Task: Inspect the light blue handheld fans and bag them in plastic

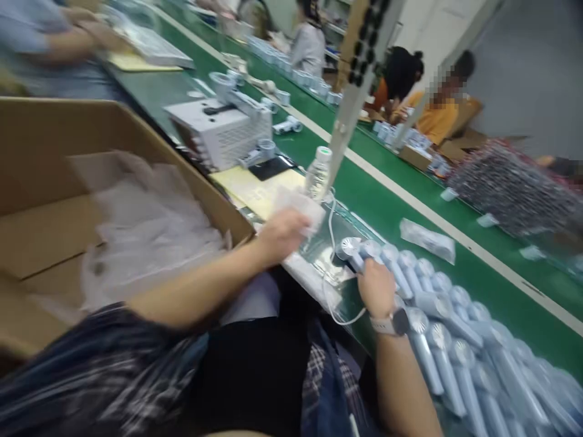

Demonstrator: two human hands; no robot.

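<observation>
My left hand (283, 233) grips a clear plastic bag (300, 209) at the near edge of the green conveyor belt (392, 206). My right hand (376, 288), with a watch on the wrist, holds a pale blue handheld fan (353, 252) by its handle, the fan head pointing toward the bag. Several more pale blue fans (455, 340) lie in rows on the belt just right of that hand. A thin white cable (332, 291) loops between the two hands.
An open cardboard box (50, 230) with several plastic bags (150, 230) stands at my left. A white machine (223, 130), a bottle (319, 173) and a slanted pole (350, 103) stand ahead. One bagged fan (428, 240) lies on the belt. Other people work along the line.
</observation>
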